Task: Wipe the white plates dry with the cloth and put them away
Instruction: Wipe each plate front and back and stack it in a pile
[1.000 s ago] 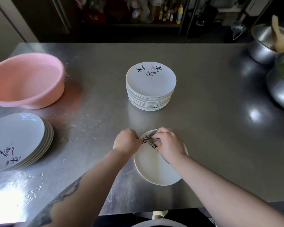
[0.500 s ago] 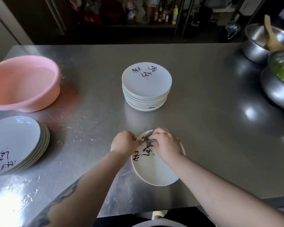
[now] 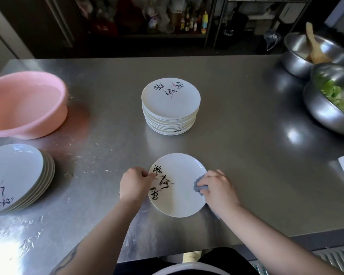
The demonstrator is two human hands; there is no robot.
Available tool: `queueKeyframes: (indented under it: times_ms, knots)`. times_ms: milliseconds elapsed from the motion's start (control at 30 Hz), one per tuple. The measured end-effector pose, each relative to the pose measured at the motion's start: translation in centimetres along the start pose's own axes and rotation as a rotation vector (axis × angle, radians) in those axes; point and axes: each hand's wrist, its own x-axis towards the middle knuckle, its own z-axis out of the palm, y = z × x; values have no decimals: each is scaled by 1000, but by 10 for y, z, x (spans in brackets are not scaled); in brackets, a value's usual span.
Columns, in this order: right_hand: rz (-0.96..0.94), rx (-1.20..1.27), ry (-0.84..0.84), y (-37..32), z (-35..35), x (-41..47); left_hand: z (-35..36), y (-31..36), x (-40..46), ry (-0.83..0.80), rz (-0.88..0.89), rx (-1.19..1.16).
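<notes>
The white plate (image 3: 179,187) with black brush lettering lies near the front edge of the steel table (image 3: 246,120), with bare steel all around it. The left hand (image 3: 134,185) pinches its left rim with curled fingers. At the right rim, the right hand (image 3: 218,188) has its fingers curled over a crumpled grey-blue cloth (image 3: 199,186), pressing it onto the plate. Behind, well apart across open table, stands a tall stack of matching plates (image 3: 170,107). A lower stack of larger plates (image 3: 18,177) sits at the left edge, near a pink basin (image 3: 26,104). At the far right, one steel bowl (image 3: 330,108) holds chopped greens, and another (image 3: 306,54) holds a pale utensil.
</notes>
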Motion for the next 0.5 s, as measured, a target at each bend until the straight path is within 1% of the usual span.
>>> queueKeyframes:
  times_ms: [100, 133, 167, 233, 267, 300, 367, 433, 500]
  knots:
    - [44, 130, 0, -1, -3, -3, -1, -1, -4, -16, 51, 44]
    - [45, 149, 33, -1, -5, -3, -2, -3, -8, 3, 94, 55]
    - [42, 195, 77, 0, -7, -4, -4, -4, -13, 57, 156, 59]
    - [48, 308, 189, 1, -10, -7, -5, -8, -29, 215, 378, 45]
    - [55, 349, 240, 1, -10, -8, -3, -9, -38, 240, 508, 42]
    - [65, 381, 275, 2, -9, -11, 0, -10, -47, 209, 617, 42]
    - [77, 452, 313, 2, -7, -15, 11, -13, -63, 77, 744, 53]
    - [84, 484, 329, 4, -4, -19, 22, -19, -70, -19, 768, 60]
    - [97, 487, 337, 7, -3, -24, 28, -25, -74, -57, 757, 80]
